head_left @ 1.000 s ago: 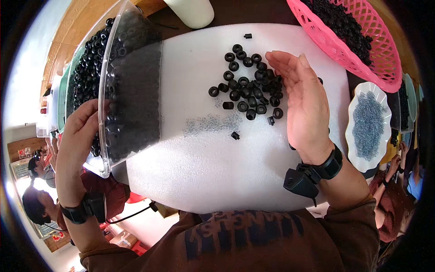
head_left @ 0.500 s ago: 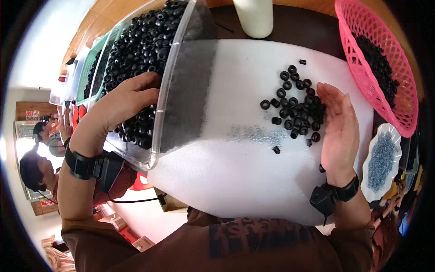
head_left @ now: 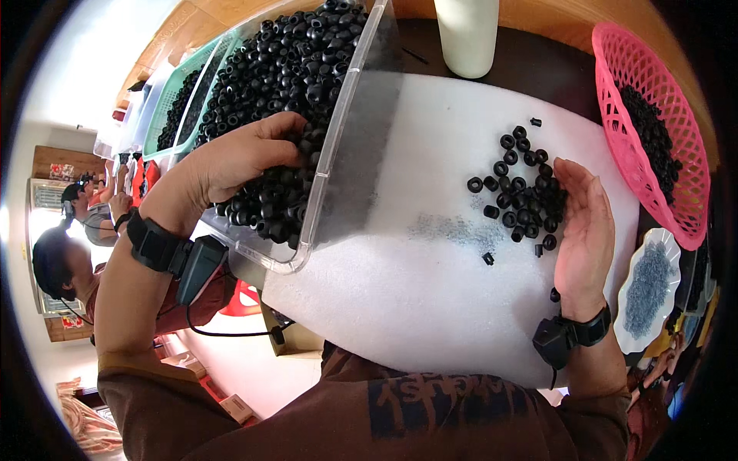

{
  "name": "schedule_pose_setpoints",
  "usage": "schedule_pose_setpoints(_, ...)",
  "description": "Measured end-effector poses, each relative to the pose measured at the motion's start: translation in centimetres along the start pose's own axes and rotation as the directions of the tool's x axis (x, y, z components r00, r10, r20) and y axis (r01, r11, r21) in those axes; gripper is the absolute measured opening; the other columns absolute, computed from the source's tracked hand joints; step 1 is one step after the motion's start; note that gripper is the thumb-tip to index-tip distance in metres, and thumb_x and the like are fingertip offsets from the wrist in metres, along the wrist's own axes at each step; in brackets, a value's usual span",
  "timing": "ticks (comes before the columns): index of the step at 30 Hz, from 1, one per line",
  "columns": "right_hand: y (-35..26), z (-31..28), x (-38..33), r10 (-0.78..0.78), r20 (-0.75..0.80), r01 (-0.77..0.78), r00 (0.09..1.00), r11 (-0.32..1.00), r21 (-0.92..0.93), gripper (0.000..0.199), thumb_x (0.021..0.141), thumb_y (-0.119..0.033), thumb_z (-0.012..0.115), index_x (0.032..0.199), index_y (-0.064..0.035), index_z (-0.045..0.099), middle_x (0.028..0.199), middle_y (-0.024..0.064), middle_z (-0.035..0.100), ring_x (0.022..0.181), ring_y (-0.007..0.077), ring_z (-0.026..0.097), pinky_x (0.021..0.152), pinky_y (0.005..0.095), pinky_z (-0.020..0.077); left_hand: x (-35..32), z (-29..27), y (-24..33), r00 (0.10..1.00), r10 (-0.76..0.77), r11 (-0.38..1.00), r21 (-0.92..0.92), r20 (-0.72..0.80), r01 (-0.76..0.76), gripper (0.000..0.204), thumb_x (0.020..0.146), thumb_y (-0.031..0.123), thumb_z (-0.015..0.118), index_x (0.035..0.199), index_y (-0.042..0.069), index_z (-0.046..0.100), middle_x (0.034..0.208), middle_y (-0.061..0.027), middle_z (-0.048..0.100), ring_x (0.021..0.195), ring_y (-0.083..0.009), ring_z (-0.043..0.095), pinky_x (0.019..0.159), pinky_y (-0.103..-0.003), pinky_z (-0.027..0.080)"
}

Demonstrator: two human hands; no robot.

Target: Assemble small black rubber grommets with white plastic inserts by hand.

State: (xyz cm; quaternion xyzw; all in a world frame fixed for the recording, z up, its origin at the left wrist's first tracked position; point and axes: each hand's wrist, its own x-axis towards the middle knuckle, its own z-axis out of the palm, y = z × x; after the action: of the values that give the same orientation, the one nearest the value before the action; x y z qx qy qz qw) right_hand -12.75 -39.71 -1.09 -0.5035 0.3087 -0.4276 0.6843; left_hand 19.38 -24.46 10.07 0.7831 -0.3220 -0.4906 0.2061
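My left hand [head_left: 246,157] reaches into a clear plastic bin [head_left: 333,154] filled with small black rings [head_left: 280,58]. Its index finger and thumb are apart, with their tips among the rings; the other fingers are hidden. On a white foam mat [head_left: 384,307], a loose cluster of black rings [head_left: 526,200] lies in one layer. My right hand [head_left: 584,223] stands on edge along the right side of that cluster, palm turned inward, slightly cupped and open. Tiny clear bits [head_left: 453,229] are scattered on the mat left of the cluster.
A pink openwork basket [head_left: 613,127] with small black parts stands at the far right. Nearer is a scalloped white dish [head_left: 670,253] of tiny bluish-clear pieces. A white cylindrical container [head_left: 469,38] stands behind the mat. A green basket [head_left: 156,138] sits beyond the bin. Other people work at left.
The whole view has shifted, so things appear farther right. My left thumb and index finger have spread slightly among the rings in the bin. My right hand stays beside the cluster.
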Motion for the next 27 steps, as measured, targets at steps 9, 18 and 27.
schedule_pose_setpoints(9, 0.0, -0.1, 0.1, 0.007, 0.008, -0.007, 1.000, 1.000, -0.024, 0.041, 0.098, -0.027, 0.033, 0.114, 0.0048, 0.053, 0.113, 0.0126, 0.057, 0.109, 0.0185, 0.050, 0.100, 0.0315, 0.0327, 0.9, 0.6, -0.8, 0.999, 0.013, 1.000, -0.028, -0.033, -0.014, 0.052, 0.084, 0.014, 0.062, 0.129, -0.001, 0.042, 0.120, -0.0104, 0.053, 0.109, -0.0159, 0.050, 0.096, -0.027, 0.039)
schedule_pose_setpoints(18, 0.3, -0.5, 0.1, 0.011, 0.036, -0.010, 0.999, 0.999, -0.041, 0.040, 0.098, -0.027, 0.032, 0.116, 0.0034, 0.051, 0.117, 0.0134, 0.055, 0.113, 0.0203, 0.049, 0.102, 0.0332, 0.0313, 0.0, 0.0, 0.0, 0.986, -0.085, 0.908, -0.418, -0.142, 0.018, 0.025, 0.080, 0.003, 0.054, 0.105, 0.007, 0.054, 0.083, -0.0020, 0.060, 0.058, -0.0070, 0.053, 0.044, -0.019, 0.043)
schedule_pose_setpoints(27, 0.4, -0.5, -0.1, 0.005, -0.004, -0.005, 1.000, 1.000, -0.018, 0.038, 0.097, -0.025, 0.035, 0.115, 0.0040, 0.052, 0.116, 0.0140, 0.056, 0.113, 0.0208, 0.049, 0.101, 0.0330, 0.0320, -2.3, -0.6, 1.9, 0.993, 0.041, 0.784, -0.612, -0.109, -0.100, 0.009, 0.081, 0.005, 0.053, 0.090, 0.006, 0.050, 0.073, -0.0040, 0.048, 0.053, -0.0065, 0.042, 0.038, -0.016, 0.030)
